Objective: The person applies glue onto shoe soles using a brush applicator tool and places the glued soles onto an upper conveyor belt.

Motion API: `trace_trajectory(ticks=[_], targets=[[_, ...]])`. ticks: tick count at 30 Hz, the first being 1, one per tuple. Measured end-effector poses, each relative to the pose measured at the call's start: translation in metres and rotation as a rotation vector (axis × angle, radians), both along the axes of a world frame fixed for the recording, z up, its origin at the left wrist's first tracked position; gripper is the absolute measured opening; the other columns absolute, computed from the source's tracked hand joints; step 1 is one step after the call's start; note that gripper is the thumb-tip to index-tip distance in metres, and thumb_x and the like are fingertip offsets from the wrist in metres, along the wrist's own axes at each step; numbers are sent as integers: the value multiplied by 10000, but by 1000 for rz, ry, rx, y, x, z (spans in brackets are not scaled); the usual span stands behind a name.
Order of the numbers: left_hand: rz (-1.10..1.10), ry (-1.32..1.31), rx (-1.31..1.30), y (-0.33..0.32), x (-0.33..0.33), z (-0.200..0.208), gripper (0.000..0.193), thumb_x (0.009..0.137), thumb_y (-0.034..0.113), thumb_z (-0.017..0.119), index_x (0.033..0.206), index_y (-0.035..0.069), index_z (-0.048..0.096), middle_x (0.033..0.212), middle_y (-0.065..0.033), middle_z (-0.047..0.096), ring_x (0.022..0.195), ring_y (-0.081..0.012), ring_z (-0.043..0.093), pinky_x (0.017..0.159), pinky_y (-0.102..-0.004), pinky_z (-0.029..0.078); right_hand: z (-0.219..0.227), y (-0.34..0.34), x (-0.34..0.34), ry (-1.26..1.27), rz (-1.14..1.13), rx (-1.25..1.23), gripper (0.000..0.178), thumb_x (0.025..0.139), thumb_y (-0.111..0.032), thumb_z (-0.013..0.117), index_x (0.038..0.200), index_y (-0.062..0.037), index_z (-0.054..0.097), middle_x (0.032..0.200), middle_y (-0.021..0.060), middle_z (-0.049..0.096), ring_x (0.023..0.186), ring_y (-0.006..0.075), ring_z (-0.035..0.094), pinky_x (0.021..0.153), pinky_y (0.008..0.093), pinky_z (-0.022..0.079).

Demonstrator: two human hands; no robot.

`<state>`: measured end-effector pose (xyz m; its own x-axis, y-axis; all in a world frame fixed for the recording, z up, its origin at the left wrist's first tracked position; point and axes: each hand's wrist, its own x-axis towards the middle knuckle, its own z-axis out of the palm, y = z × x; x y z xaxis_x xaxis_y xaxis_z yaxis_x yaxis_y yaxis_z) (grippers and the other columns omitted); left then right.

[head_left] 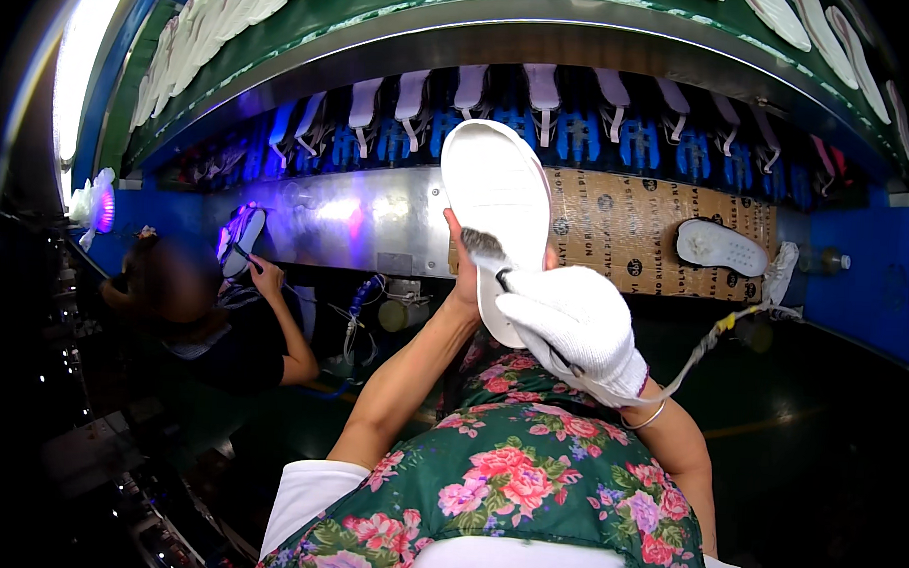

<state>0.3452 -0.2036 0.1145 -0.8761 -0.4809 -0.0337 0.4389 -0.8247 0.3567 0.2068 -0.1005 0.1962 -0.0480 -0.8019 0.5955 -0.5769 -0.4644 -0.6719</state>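
A white shoe sole (497,170) is held up in front of me, its hollow inner face toward me. My left hand (464,274), bare, grips it along the left edge, with part of the hand hidden behind it. My right hand (585,324) wears a white knitted glove and is closed on a brush (484,245). The brush's dark bristles lie against the sole's middle. The brush handle is mostly hidden by the glove. A pale tube (700,355) runs from the right side to beside my right wrist.
Brown cardboard (617,225) covers part of the metal ledge (377,206); a light-bottomed shoe (721,245) lies on it. Behind hangs a row of lilac-bottomed shoes (412,92) on blue holders. White soles line the green upper shelf (384,16). At left, another person's hand (266,275) is beside a shoe.
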Motion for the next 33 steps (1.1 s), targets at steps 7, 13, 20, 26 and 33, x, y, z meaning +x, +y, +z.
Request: trace_trajectory(ticks=[7,13,20,26,33], targets=[[37,-115,-5,-13,0,4,1191,646,994,224,1214,-15,500,858,-186,626,758,-286,640,666,-401,542,3,-4,-1,-80,-52,27,303,714,-4,751,1004,-91,729,945,107,721,806,269,689,701,351,539],[36,75,187,-19,-9,14,1228,579,1014,315,1101,-75,541,940,-191,604,861,-321,618,701,-455,538,4,0,0,-323,113,94,264,700,-2,774,945,-90,732,903,98,721,776,271,691,675,339,532],[88,148,144,-33,-7,-8,1172,607,991,348,1149,-32,528,967,-184,596,875,-332,602,748,-476,528,-3,5,4,-170,123,27,306,722,-31,754,1012,-122,717,928,74,704,758,260,674,648,338,533],[62,3,69,-44,-11,3,1104,663,971,298,1185,23,518,928,-180,595,769,-337,627,619,-464,541,-12,1,5,-112,5,14,311,702,-2,755,996,-91,712,925,78,702,752,264,664,643,345,531],[6,-93,13,-52,-10,5,1126,672,963,294,1280,35,483,907,-208,629,718,-325,657,579,-428,569,-4,3,-4,-199,63,106,259,720,-27,752,967,-99,716,924,82,710,763,252,674,659,345,536]])
